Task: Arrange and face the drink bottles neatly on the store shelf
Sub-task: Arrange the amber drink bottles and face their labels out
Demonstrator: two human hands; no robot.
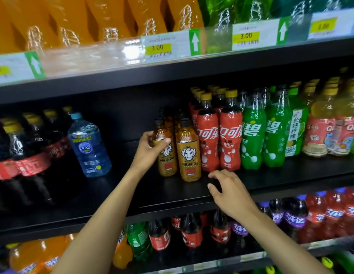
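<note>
On the middle black shelf [271,180] stand two front gold Predator energy bottles. My left hand [150,149] grips the left Predator bottle [166,155] around its shoulder, thumb across the front. The right Predator bottle [189,153] stands upright beside it, label facing out, with more of the same behind. My right hand [227,192] hovers with loosely curled fingers above the shelf's front edge, below the two red cola bottles [219,135], and holds nothing. Two green Sprite bottles [263,133] follow to the right.
A blue water jug [89,145] leans at the left next to large dark cola bottles [24,155]. A bare stretch of shelf lies between jug and Predator bottles. Tea and pink-labelled bottles [326,131] fill the right. Orange and green bottles sit above, mixed sodas [192,232] below.
</note>
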